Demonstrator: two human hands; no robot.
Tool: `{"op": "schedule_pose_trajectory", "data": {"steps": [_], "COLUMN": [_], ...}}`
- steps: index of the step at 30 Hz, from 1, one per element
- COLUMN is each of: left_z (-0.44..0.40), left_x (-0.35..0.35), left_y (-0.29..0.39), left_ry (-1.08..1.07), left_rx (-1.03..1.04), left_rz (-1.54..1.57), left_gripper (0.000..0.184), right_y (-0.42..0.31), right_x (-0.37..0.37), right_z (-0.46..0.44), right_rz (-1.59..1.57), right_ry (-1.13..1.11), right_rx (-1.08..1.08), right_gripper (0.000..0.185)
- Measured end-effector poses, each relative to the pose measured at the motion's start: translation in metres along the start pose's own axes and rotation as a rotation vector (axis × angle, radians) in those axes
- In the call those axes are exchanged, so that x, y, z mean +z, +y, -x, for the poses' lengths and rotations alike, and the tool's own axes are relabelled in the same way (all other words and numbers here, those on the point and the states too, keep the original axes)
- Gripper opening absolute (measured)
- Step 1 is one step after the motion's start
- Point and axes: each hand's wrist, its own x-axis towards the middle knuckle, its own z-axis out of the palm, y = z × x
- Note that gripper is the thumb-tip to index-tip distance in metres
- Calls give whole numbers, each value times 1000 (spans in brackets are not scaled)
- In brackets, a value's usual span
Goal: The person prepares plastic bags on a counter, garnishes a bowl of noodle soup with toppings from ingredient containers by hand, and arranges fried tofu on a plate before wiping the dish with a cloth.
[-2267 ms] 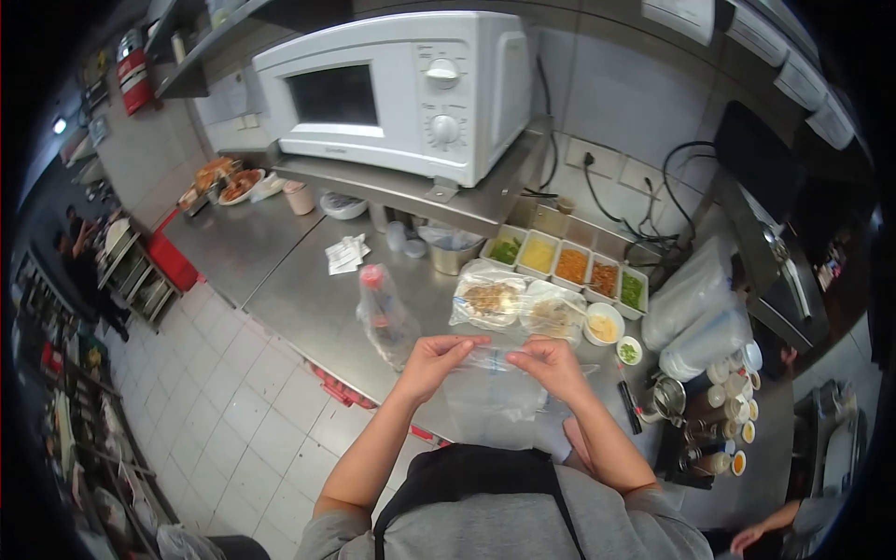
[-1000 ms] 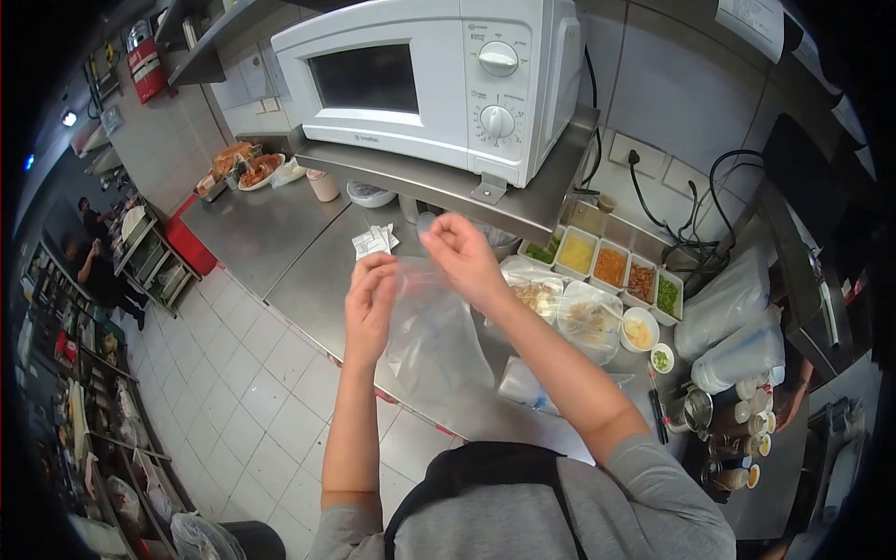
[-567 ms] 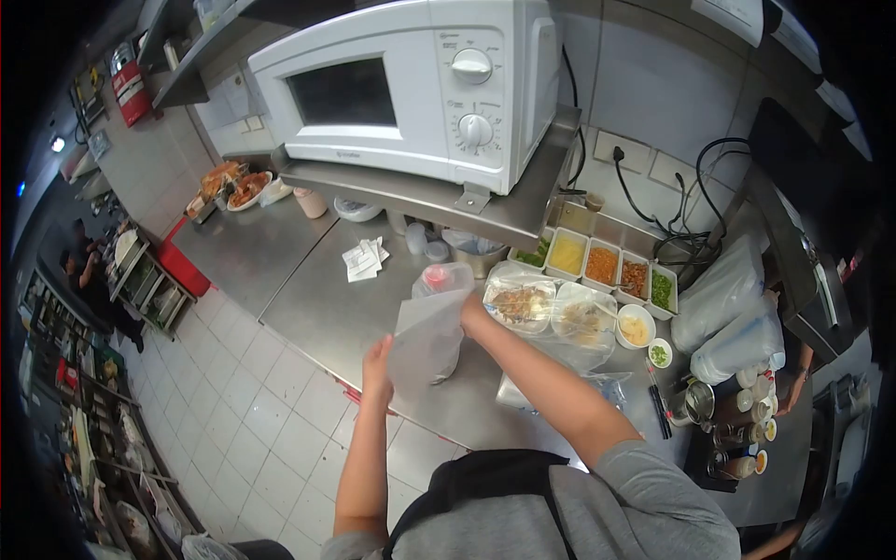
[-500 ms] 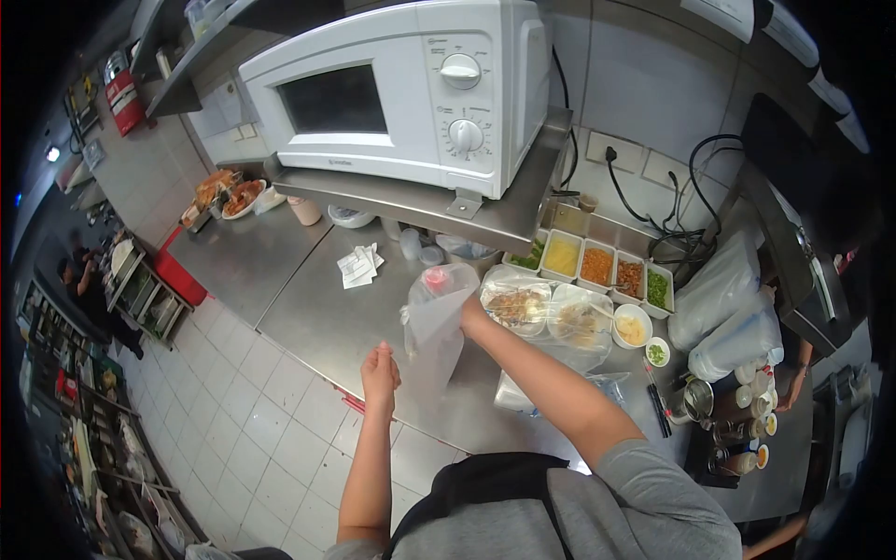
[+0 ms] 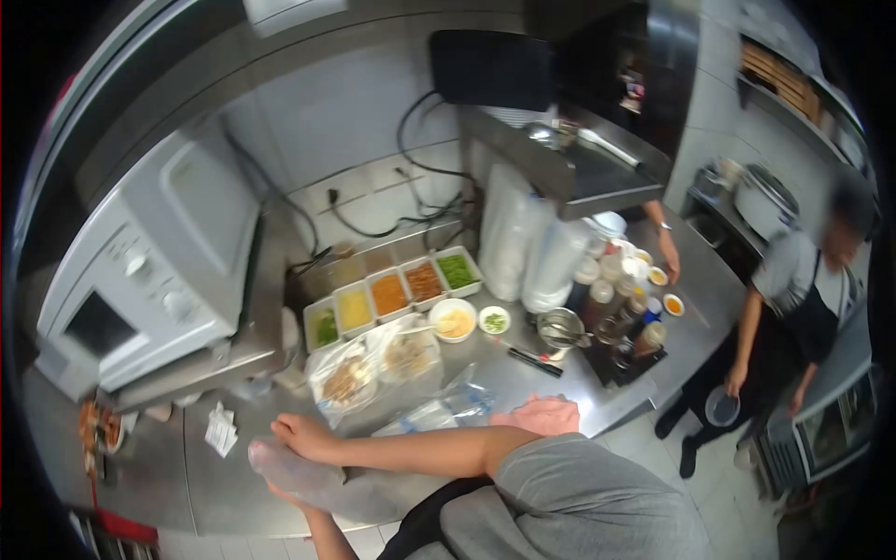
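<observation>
A cloudy plastic bag (image 5: 322, 481) lies over the near left part of the steel counter, with a pinkish shape faintly showing at its left end. My right hand (image 5: 303, 437) is closed at the bag's upper edge, its fingers curled against the plastic. Under the bag's lower side is my left hand (image 5: 287, 497), its fingers mostly hidden by the plastic. Two wrapped food portions (image 5: 345, 378) (image 5: 408, 357) sit to the right of my hands. White paper slips (image 5: 221, 429) lie on the counter at the upper left of the bag.
Topping trays (image 5: 389, 294), a bowl (image 5: 454, 320) and a black marker (image 5: 535, 362) are beyond my right arm. A microwave (image 5: 177, 252) overhangs the left side. Bottles (image 5: 621, 317) stand at right. A co-worker (image 5: 793, 299) holds a clear container; another person's hand (image 5: 668, 254) reaches in.
The view has swung right, bringing the co-worker into sight. My left hand, apart from the bag before, is now against its underside. My right hand has come out from behind the plastic.
</observation>
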Motion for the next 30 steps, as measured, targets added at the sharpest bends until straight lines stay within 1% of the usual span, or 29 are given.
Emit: {"op": "schedule_pose_trajectory", "data": {"steps": [1,2,3,5,6,7,8,9,10,11,12,13,14,15,17,18,19,20,21,22,23,24,25,26,27,28,29,30], "left_z": [-1,1,7,10,10,11,0,-19,-27,-19,-8,-1,7,18,31,30,27,27,25,28,29,31,36,46,56,69,83,94], "left_x": [2,19,46,92,111,113,84,33,-8,-12,-9,-17,-25,-33,-40,-43,-39,-35,-31,-34,-37,-40,-38,-35,-33,-40,-50,-54], "left_y": [-4,7,30,61,71,78,65,36,20,19,19,10,-1,-8,-16,-16,-12,-9,-6,-8,-10,-12,-13,-14,-15,-20,-30,-36], "left_ry": [-39,-44,-44,-6,35,84,30,-11,-43,13,66,94,117,111,83,66,46,30,-8,-9,-11,-12,24,61,98,82,66,50], "left_rx": [-63,47,161,289,301,315,161,11,-136,-118,-103,-42,11,-71,-234,-233,-233,-237,-264,-332,-399,-465,-413,-362,-313,-310,-305,-298], "left_rz": [79,-100,-283,-350,-238,-134,-135,-141,-146,-201,-257,-367,-472,-502,-540,-561,-580,-596,-522,-518,-513,-507,-522,-536,-552,-637,-721,-808], "left_gripper": [40,40,40,39,38,37,34,31,28,22,15,11,7,6,5,5,6,7,6,6,7,7,8,9,10,11,11,12], "right_y": [-4,-9,-25,-14,-6,0,5,10,12,17,25,37,74,91,91,88,90,94,97,89,81,58,30,9,2,-1,7,27], "right_x": [-10,-16,-29,-27,-25,-23,-20,-14,-13,-15,-14,-15,-10,-14,-21,-24,-24,-26,-29,-36,-54,-78,-108,-141,-175,-207,-243,-276], "right_z": [3,8,13,6,5,4,4,4,6,9,11,15,17,24,39,42,42,45,47,47,48,53,61,72,85,98,112,130], "right_rz": [-23,-50,-209,-304,-353,-259,-172,-92,-62,-31,122,197,32,251,301,330,396,417,438,458,413,412,412,520,507,533,639,615], "right_ry": [3,-4,-73,-122,-154,-104,-66,-40,-31,-24,19,40,60,3,-55,-76,-156,-138,-125,-111,-154,-110,-67,54,227,438,577,596], "right_rx": [55,110,234,179,153,109,67,24,82,141,87,4,-72,-286,-4,136,127,127,128,126,12,-30,-72,-200,-330,-303,-222,42], "right_gripper": [31,33,34,30,28,26,24,22,19,17,15,14,17,20,21,21,24,25,25,26,30,30,29,21,15,12,9,10]}}
